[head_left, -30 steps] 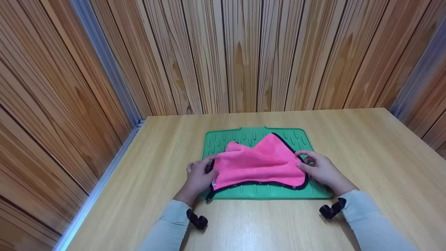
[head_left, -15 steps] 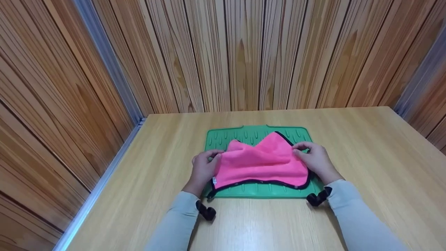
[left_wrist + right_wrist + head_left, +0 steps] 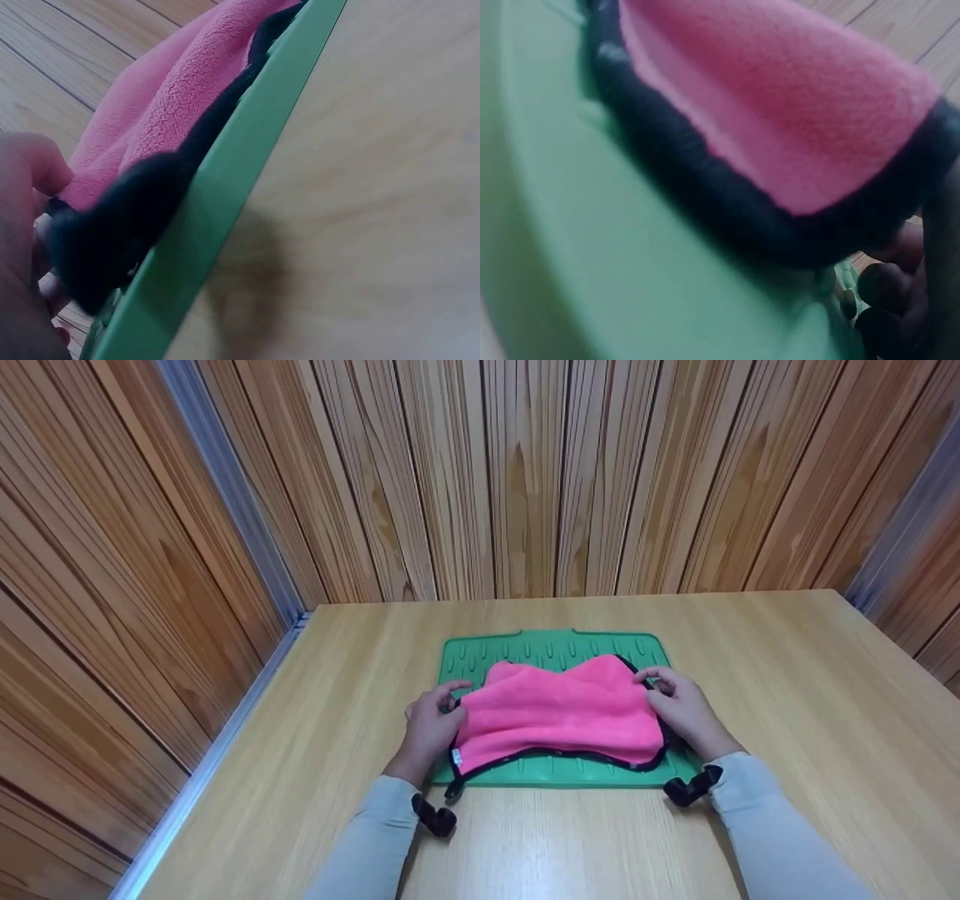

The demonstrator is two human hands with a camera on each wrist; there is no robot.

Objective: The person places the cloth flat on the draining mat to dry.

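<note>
A pink fleecy cloth (image 3: 555,716) with black edging lies rumpled over a green ridged mat (image 3: 551,776). At its left edge my left hand (image 3: 429,731) pinches the border between thumb and fingers. My right hand (image 3: 688,716) pinches the opposite edge, toward the back right corner. A small white tag and a black loop show at the cloth's front left corner. In the left wrist view the black edging (image 3: 214,120) runs along the mat's rim. The right wrist view shows the front right part of the cloth (image 3: 795,105) raised into a fold above the mat.
The mat lies on a light wooden table (image 3: 360,675). Wood-plank walls (image 3: 525,480) stand behind and at both sides, with a metal strip (image 3: 225,720) along the left edge. A black wrist mount (image 3: 435,816) hangs from each sleeve.
The cloth's back right peak has dropped lower and its top looks flatter. Over the last half second both hands have shifted slightly outward, drawing the cloth a little wider.
</note>
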